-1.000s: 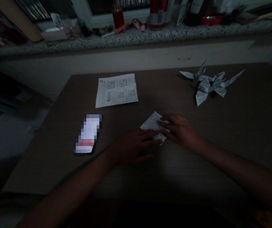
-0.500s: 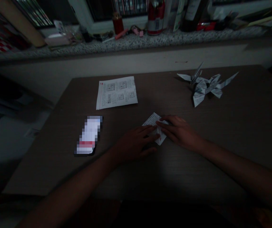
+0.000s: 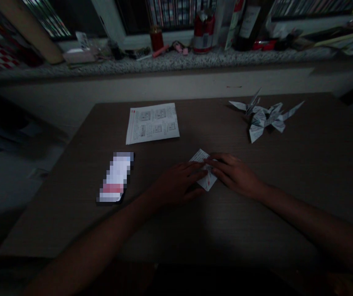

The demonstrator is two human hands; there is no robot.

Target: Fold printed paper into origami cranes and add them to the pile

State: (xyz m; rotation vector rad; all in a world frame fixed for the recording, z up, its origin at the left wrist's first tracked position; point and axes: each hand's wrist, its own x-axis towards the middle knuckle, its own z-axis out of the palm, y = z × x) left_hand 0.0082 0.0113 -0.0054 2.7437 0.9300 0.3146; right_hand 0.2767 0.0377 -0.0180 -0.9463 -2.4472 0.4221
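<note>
The left hand (image 3: 179, 181) reaches in palm down, fingers extended and slightly parted, thumb apart; the right hand (image 3: 236, 172) mirrors it, fingers outstretched. Their fingertips rest on the folded paper (image 3: 208, 181) between them (folded paper figures (image 3: 265, 119) lie beyond the right hand).

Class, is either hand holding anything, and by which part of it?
Nothing looks gripped: the left hand and right hand rest their fingers on the left and right sides of the folded paper on the table.
</note>
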